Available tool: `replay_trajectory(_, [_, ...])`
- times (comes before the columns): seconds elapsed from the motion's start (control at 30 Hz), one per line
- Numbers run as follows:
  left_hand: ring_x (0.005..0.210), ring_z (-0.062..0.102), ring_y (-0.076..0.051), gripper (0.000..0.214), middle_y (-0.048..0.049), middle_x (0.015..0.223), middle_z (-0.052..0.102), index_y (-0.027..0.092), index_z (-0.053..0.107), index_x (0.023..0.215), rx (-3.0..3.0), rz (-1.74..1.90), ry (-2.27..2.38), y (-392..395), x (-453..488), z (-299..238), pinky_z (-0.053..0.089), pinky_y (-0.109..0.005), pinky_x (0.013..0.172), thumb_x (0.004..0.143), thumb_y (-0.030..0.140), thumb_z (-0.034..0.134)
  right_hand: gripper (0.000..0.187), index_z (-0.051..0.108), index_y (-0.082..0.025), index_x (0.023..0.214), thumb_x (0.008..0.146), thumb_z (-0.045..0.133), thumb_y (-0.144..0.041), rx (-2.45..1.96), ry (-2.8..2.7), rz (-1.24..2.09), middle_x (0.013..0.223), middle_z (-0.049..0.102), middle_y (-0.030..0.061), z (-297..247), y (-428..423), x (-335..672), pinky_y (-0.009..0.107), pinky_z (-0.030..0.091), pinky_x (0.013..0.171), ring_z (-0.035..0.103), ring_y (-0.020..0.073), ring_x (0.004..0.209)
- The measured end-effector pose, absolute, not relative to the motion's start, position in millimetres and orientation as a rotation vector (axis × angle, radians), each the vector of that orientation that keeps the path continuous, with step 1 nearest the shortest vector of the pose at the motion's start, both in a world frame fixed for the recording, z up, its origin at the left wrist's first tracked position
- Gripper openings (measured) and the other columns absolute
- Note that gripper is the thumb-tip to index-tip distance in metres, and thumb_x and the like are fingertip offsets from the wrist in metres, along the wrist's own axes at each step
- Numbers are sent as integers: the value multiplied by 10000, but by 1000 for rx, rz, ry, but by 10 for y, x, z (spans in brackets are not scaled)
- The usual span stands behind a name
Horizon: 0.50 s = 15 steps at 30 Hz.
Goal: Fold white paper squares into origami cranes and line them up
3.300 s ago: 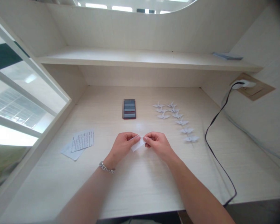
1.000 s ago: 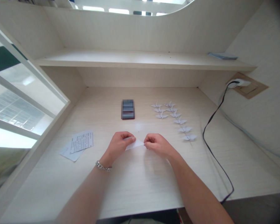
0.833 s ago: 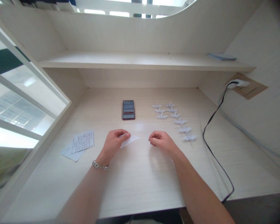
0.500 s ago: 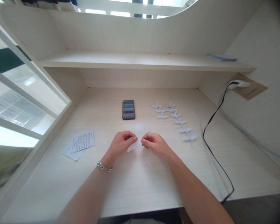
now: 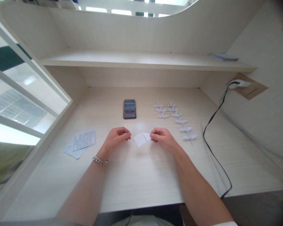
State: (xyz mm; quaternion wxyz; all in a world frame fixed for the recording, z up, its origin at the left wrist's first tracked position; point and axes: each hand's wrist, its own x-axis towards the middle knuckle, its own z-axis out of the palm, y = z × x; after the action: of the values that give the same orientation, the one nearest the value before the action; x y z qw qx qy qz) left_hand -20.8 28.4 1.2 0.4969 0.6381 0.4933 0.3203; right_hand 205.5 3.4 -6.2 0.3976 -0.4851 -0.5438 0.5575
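Note:
A small folded sheet of white paper (image 5: 140, 140) hangs just over the desk between my hands. My right hand (image 5: 160, 137) pinches its right corner between thumb and fingers. To the left of the paper, a small gap away, is my left hand (image 5: 120, 137), its fingers curled together with nothing visible in them. Several white folded paper cranes (image 5: 179, 121) stand in loose rows beyond my right hand.
A phone-like dark rectangle (image 5: 129, 109), its face pixelated, lies beyond my hands. Papers (image 5: 84, 140), one printed, lie on the left. A black cable (image 5: 211, 149) runs from the wall socket (image 5: 252, 89) down the desk's right side. A shelf (image 5: 136, 59) spans the back.
My hands have moved apart, the left one to the left and off the paper. The paper is now held by the right hand alone, its folded face showing.

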Motion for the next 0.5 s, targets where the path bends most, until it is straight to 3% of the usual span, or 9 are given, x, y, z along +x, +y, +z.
replay_trajectory(0.13, [669, 571, -142, 265, -55, 775, 660, 132, 641, 828, 1566, 863, 1143, 252, -67, -25, 428, -229, 589, 722, 365, 571, 120, 594, -151, 686, 713, 549, -260, -1257, -1454, 1337, 600, 562, -6, -105, 13, 1921, 224, 367, 516, 469, 97, 519])
replay_trajectory(0.23, [600, 547, -134, 290, -33, 685, 642, 136, 651, 760, 1708, 786, 1181, 211, -25, -36, 398, -223, 529, 738, 406, 546, 138, 603, -152, 711, 729, 533, -269, -1285, -1530, 1265, 623, 581, 3, -121, -26, 1824, 230, 390, 541, 503, 111, 553])
replay_trajectory(0.37, [663, 568, -146, 261, -35, 724, 662, 147, 656, 752, 1826, 783, 1183, 170, -41, -22, 416, -228, 590, 750, 377, 532, 173, 621, -160, 787, 752, 510, -287, -1347, -1693, 1124, 687, 613, 14, -61, -56, 1754, 234, 394, 579, 537, 128, 622])
replay_trajectory(0.5, [698, 575, -151, 230, -37, 739, 669, 146, 661, 738, 1853, 775, 1136, 145, -33, 8, 422, -236, 637, 742, 340, 539, 167, 631, -161, 717, 744, 488, -244, -1394, -1927, 921, 647, 607, 6, 91, -22, 1695, 230, 354, 576, 513, 121, 615])
